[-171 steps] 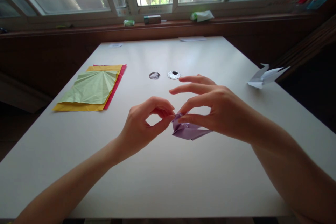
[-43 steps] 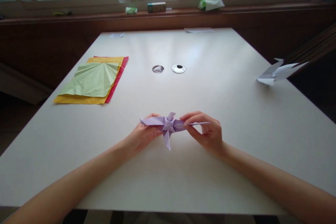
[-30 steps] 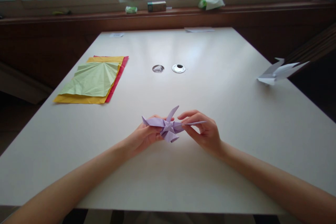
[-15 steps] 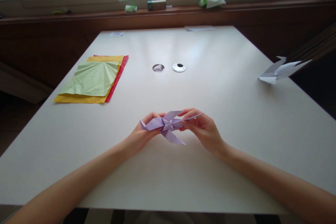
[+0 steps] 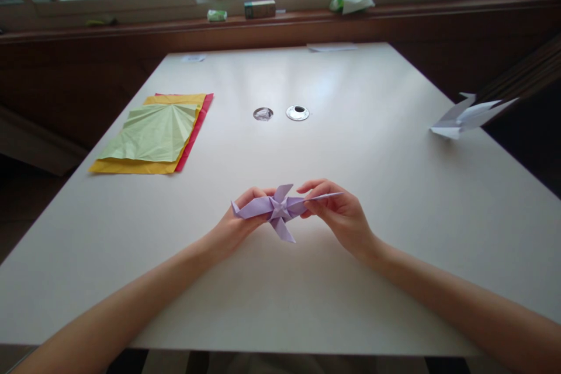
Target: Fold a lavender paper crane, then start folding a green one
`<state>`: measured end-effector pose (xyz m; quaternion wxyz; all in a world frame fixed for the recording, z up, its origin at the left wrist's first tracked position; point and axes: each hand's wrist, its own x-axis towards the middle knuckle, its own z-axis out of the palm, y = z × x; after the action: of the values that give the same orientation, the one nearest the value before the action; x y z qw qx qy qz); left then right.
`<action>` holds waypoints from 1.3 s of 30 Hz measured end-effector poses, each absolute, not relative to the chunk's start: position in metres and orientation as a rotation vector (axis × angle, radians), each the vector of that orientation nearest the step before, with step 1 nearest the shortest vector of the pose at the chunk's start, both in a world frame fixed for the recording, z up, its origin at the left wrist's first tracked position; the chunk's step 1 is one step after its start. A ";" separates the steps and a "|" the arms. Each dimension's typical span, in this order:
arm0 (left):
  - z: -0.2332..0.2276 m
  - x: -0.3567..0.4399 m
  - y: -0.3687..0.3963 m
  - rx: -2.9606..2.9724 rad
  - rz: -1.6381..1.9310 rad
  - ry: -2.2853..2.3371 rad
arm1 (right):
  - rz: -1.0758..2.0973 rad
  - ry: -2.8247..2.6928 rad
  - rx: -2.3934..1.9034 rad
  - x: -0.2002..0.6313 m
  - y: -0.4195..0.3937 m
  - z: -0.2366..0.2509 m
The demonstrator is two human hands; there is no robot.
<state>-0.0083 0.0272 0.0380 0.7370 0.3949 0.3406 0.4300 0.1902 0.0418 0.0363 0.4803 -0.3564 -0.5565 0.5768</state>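
Observation:
A lilac origami crane (image 5: 280, 208) is held above the near middle of the white table (image 5: 263, 298). Its wings point away from me and toward me, with a folded center between them. On its left, my left hand (image 5: 239, 219) is closed round the end with the small bent tip, fingers partly hidden behind the paper. The thin pointed end on the right is pinched between the thumb and fingers of my right hand (image 5: 336, 210).
Crumpled green (image 5: 151, 131), yellow (image 5: 131, 167) and red paper sheets (image 5: 196, 134) lie stacked at left. A white paper crane (image 5: 460, 120) stands at the right edge. Two round holes (image 5: 297, 113) are set in the tabletop. Small packets and a box (image 5: 260, 9) rest on the windowsill.
The crane's two wings have swung: the near wing points more straight toward me and the far one stands more upright. The right pointed end extends slightly farther right. Both hands keep their hold.

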 end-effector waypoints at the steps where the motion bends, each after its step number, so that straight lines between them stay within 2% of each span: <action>1: 0.038 -0.008 0.027 0.882 0.943 0.747 | 1.404 -1.357 -0.873 0.190 0.042 0.037; 11: 0.037 -0.004 0.021 1.153 1.074 0.876 | 1.486 -1.292 -0.972 0.190 0.043 0.038; 21: 0.037 -0.004 0.021 1.210 1.055 0.888 | 1.517 -1.257 -1.021 0.189 0.045 0.040; 31: 0.035 -0.005 0.024 0.853 0.986 0.820 | 1.234 -1.496 -0.870 0.194 0.040 0.034; 39: 0.028 -0.003 0.025 0.751 0.968 0.793 | 1.182 -1.461 -0.865 0.193 0.036 0.039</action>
<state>-0.0032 0.0252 0.0282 0.7454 0.3430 0.3623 0.4421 0.1928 0.0356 0.0387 0.5112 -0.3593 -0.6069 0.4911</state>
